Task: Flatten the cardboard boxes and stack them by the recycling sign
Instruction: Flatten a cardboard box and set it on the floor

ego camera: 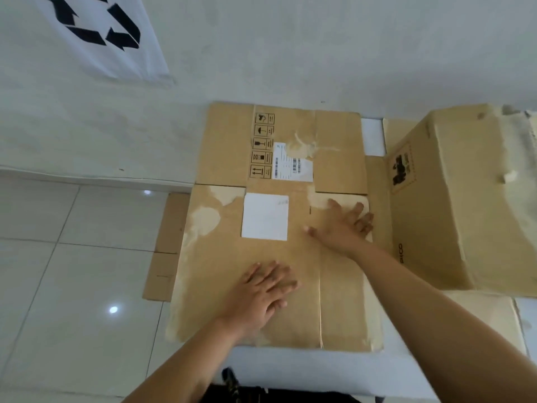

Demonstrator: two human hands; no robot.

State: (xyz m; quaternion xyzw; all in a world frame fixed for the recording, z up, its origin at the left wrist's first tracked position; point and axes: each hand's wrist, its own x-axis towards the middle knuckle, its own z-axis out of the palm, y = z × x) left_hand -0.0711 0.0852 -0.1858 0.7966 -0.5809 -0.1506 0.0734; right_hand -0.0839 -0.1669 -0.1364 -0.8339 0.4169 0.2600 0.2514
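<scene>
The flattened box [270, 257] was tan with pale torn patches and white labels [265, 216], the sign [96, 33] white with black arrows, the floor [72, 257] glossy white tile.

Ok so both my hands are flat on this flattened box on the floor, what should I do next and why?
Probably lift your right hand and reach for the box standing unflattened on the right. The flattened box under that hand and your left hand already lies flat on the floor below the recycling sign, apparently on another flat piece, so the upright one looks like what's left.
</scene>
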